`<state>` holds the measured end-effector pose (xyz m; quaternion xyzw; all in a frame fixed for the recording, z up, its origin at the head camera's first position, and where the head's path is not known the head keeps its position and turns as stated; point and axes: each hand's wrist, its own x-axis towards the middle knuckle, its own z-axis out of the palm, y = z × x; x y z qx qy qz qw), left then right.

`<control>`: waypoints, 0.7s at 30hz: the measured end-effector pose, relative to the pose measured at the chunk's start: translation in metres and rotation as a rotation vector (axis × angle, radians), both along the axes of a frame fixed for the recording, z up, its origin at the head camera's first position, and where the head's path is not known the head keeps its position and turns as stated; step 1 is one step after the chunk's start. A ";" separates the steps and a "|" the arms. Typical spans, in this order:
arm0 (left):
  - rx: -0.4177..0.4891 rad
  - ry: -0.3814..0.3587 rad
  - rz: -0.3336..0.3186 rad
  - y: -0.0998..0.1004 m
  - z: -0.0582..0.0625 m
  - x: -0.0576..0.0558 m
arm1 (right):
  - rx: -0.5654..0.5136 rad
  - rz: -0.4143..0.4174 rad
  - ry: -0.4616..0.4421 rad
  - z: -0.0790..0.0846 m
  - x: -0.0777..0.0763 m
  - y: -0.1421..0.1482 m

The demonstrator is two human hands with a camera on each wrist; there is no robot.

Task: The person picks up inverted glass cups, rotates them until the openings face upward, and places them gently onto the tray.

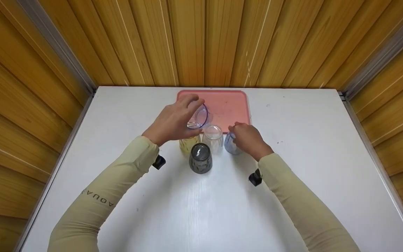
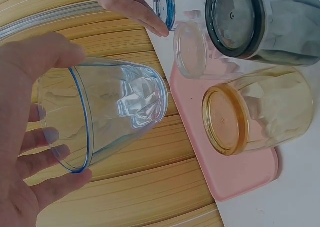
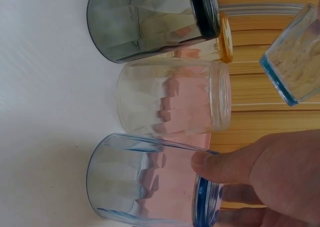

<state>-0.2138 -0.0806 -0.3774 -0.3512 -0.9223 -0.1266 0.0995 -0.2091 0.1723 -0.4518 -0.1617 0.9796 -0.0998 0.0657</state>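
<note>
My left hand (image 1: 176, 120) holds a clear blue-tinted glass (image 2: 135, 102) by its blue rim, thumb on one side and fingers on the other. This glass is raised over the tray, its thick base toward the table. On the right, my right hand (image 1: 248, 138) pinches the base of an upside-down blue glass (image 3: 140, 182) standing on the table. Between the hands stand an upside-down clear glass (image 3: 170, 97), a yellow glass (image 2: 270, 112) and, nearer the body, a dark grey glass (image 1: 200, 159).
A pink tray (image 1: 227, 105) lies behind the glasses at the far side of the white table (image 1: 292, 122). Wood-patterned panels (image 1: 201, 42) wall in the back and both sides.
</note>
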 end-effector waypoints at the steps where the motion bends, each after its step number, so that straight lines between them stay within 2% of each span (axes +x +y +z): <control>1: 0.003 -0.003 0.003 0.000 0.000 0.000 | 0.001 0.004 0.006 0.000 0.000 0.000; 10: -0.010 -0.001 -0.017 0.004 -0.003 -0.004 | 0.007 0.007 0.047 -0.001 0.003 0.002; 21: -0.021 -0.026 0.023 0.000 -0.005 -0.005 | 0.018 0.000 0.023 -0.002 0.003 0.000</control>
